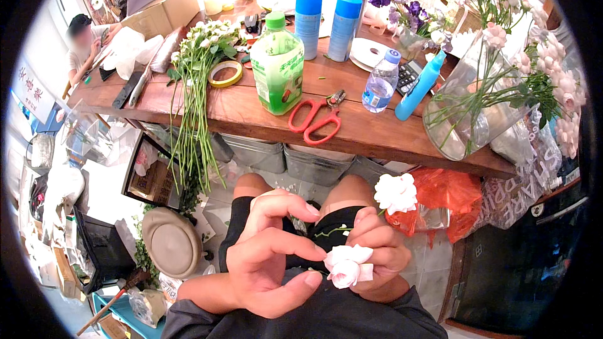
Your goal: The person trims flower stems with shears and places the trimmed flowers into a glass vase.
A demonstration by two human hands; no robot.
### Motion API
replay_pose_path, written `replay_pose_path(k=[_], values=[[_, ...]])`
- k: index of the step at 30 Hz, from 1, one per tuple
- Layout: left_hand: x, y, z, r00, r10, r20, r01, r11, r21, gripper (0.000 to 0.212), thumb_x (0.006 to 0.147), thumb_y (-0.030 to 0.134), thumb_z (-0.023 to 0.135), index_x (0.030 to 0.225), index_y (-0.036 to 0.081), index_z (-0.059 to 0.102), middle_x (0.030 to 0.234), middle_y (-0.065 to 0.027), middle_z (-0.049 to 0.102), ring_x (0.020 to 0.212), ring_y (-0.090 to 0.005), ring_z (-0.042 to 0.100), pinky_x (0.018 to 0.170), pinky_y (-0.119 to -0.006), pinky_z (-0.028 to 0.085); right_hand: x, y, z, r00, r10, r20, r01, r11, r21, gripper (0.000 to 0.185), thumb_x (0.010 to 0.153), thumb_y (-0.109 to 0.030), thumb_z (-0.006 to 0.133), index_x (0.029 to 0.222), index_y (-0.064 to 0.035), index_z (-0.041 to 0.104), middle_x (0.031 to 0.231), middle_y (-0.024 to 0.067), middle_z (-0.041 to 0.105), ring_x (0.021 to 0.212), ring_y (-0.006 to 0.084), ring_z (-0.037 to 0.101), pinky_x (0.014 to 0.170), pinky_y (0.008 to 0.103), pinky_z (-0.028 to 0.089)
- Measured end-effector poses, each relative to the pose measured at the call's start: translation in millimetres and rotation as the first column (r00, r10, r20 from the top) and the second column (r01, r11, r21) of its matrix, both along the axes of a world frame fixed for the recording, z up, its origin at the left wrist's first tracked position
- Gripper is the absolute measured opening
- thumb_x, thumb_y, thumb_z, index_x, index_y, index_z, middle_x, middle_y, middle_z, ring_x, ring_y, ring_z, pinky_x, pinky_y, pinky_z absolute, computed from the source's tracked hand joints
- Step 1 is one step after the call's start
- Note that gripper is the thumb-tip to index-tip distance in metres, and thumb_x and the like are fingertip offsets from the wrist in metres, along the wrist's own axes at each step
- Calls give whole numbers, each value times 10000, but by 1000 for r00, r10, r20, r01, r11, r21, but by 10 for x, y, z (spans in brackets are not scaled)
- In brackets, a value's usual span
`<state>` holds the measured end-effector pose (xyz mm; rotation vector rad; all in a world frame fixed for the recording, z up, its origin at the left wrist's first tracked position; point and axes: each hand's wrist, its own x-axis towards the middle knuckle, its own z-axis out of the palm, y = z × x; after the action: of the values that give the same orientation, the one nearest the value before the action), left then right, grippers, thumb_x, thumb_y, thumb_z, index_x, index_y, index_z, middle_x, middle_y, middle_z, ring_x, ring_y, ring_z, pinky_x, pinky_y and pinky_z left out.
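Over my lap, my right hand [379,249] is closed around the stem of a white rose spray. One fully opened white bloom [396,193] stands above that hand, and a second, pale pinkish-white bloom [347,266] hangs at its left side. A thin green side stem [332,231] with small buds shows between the hands. My left hand [278,254] has its fingers spread and curved, the index fingertip at the lower bloom's petals. On the wooden table [235,120] in front lie red-handled floral shears [315,120] and a bundle of white spray roses [195,89].
A green-capped bottle [277,66], blue spray cans [308,26], yellow tape [225,74] and a water bottle [380,82] stand or lie on the table. A tilted glass vase [464,103] holds flowers at right. A stool [172,242] stands at left; a person [82,49] sits beyond.
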<state>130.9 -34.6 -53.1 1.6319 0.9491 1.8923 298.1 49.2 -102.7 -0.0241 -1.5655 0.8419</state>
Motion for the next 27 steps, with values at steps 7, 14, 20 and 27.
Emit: replay_pose_path(k=[7, 14, 20, 27], values=[[57, 46, 50, 998, 21, -53, -18, 999, 48, 327, 673, 62, 875, 965, 25, 731, 1223, -200, 566, 1105, -295, 539, 961, -417, 407, 20, 17, 0, 999, 35, 15, -35, 999, -10, 366, 737, -249, 928, 892, -65, 652, 894, 46, 659, 710, 179, 612, 682, 382, 374], [51, 49, 37, 997, 34, -67, -31, 998, 48, 322, 682, 78, 888, 958, 28, 730, 1232, -201, 561, 1102, -284, 546, 961, -409, 407, 47, 5, -3, 997, 77, 15, -77, 996, -34, 356, 742, -246, 918, 855, -62, 635, 886, 61, 669, 698, 188, 603, 678, 387, 369], [55, 64, 6, 1000, 14, -20, -13, 999, 42, 319, 679, 69, 889, 953, 21, 732, 1225, -201, 562, 1102, -278, 547, 966, -408, 401, 30, 13, -63, 987, 137, -87, -139, 990, -16, 142, 827, -95, 810, 904, 3, 742, 918, 111, 716, 682, 236, 611, 663, 375, 454], [70, 36, 66, 991, 83, -104, -75, 994, 79, 317, 668, 89, 884, 950, 46, 744, 1197, -185, 584, 1065, -285, 541, 938, -407, 406, 44, 4, -57, 992, 112, -54, -112, 994, -2, 129, 855, -98, 784, 895, 19, 747, 891, 126, 724, 665, 236, 618, 588, 337, 478]])
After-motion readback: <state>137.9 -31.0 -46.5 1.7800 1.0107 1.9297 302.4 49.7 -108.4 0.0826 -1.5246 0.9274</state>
